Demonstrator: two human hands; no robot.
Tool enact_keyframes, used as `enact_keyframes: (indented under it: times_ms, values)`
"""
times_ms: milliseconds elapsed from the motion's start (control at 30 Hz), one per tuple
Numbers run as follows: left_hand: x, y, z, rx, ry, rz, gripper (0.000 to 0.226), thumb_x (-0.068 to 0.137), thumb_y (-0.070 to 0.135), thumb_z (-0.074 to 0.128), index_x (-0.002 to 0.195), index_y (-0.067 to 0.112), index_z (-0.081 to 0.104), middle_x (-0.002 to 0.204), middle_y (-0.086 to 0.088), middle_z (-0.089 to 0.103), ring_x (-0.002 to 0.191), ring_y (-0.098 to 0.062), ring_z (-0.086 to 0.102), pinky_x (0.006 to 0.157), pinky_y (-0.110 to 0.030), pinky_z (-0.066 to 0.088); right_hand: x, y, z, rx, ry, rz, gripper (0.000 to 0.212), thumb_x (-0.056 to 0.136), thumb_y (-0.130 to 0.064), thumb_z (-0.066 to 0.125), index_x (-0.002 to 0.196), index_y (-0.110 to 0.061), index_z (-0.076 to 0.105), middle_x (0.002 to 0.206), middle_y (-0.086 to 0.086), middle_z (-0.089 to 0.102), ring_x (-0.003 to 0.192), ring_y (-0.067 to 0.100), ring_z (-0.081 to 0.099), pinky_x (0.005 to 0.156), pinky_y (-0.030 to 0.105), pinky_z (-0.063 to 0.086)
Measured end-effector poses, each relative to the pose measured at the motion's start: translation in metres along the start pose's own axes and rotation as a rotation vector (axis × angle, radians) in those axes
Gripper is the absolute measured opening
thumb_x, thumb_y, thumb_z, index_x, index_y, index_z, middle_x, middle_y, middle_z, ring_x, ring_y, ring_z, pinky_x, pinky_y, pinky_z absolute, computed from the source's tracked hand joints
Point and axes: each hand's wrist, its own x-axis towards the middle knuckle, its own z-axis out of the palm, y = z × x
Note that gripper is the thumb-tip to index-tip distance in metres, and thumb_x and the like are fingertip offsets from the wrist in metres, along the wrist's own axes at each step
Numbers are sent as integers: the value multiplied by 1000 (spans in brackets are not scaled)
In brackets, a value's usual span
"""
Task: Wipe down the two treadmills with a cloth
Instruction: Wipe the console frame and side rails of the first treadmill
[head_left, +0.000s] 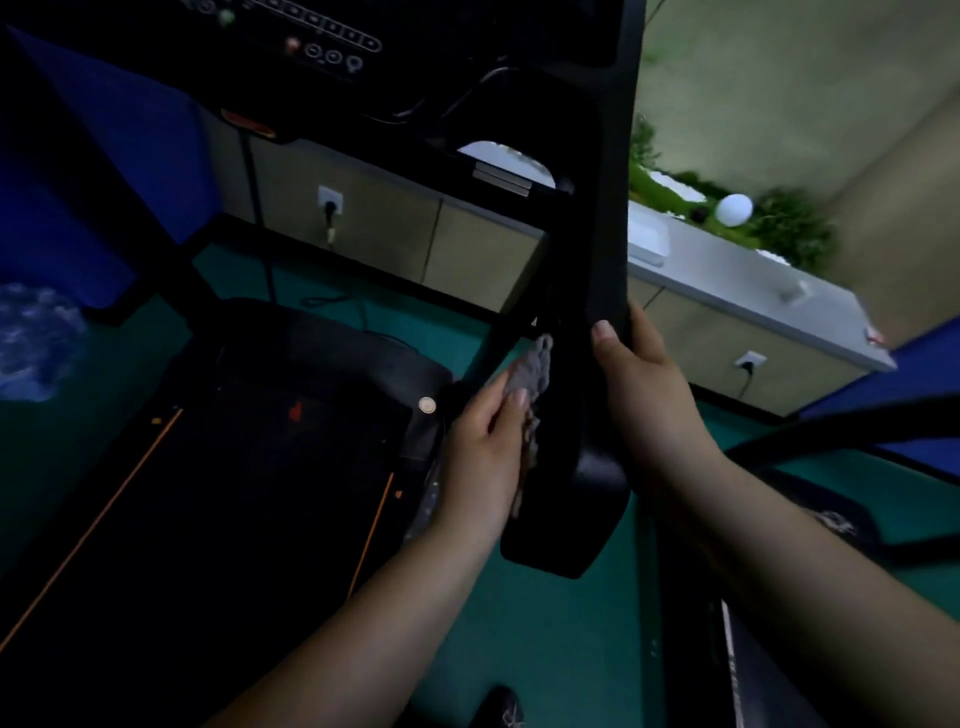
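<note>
Left hand pressing cloth on handrail, right hand gripping it

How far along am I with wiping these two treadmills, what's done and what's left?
Nothing in this view proves a part is finished; the dim light hides any wipe marks. In hand: your left hand presses the cloth against the near treadmill's handrail, while your right hand grips its outer edge. Probably left: the console, the belt deck, and the second treadmill at right.

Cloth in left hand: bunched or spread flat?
Bunched. The cloth sits crumpled in the left hand, pressed against the treadmill's handrail.
</note>
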Motion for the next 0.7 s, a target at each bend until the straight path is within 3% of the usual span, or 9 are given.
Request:
enact_keyframes:
  times_ms: [67,167,267,367,500,533,600,700]
  values:
    - [-28,-6,-8,-37,-15,21,31,100,25,48,127,33,58,127,17,62,119,4,54,105,-24,42,-2,-4,-1,-55,25,-6,26,100,-28,43,124,-33,52,93,-19,62,71,-17,57,56,-3,38]
    - [-33,-5,-7,6,-35,131,32,100,22,46,129,35,56,123,14,61,106,8,58,95,-20,48,-5,-9,-1,-121,31,0,27,101,-27,41,125,-34,51,88,-25,57,62,-25,51,52,-4,34]
    - [2,2,0,89,-31,255,33,96,28,48,126,38,56,137,12,54,128,3,45,111,-27,36,-6,-12,-1,-149,30,9,30,102,-27,38,127,-35,52,88,-25,59,62,-24,52,52,-3,34]
    - [34,-4,4,97,-54,249,38,94,36,45,131,33,55,139,8,53,131,-2,44,113,-34,35,-6,-14,-1,-145,42,14,30,102,-25,37,124,-39,52,86,-27,59,63,-23,53,51,-3,35]
    - [11,-14,2,-2,-11,70,31,100,30,43,127,37,55,124,22,58,111,19,50,96,-8,38,-6,-15,0,-145,50,30,32,102,-27,36,126,-44,49,86,-31,56,65,-27,51,54,-5,34]
    - [-1,-14,-1,-21,-26,50,32,100,32,43,129,37,54,124,23,58,111,20,50,94,-6,38,-6,-15,0,-138,53,35,33,102,-28,36,127,-44,49,88,-32,56,66,-28,50,55,-5,34]
    - [-10,-11,-2,13,-59,150,37,95,36,43,131,39,53,133,19,55,124,10,46,102,-13,36,-6,-14,0,-116,58,47,33,103,-27,36,126,-45,50,88,-33,57,69,-29,51,56,-5,34]
    - [25,5,10,153,-68,355,37,92,36,47,128,40,53,139,8,53,130,2,43,106,-11,30,-6,-14,1,-110,69,51,32,103,-24,35,119,-46,51,83,-37,56,68,-30,50,56,-6,33]
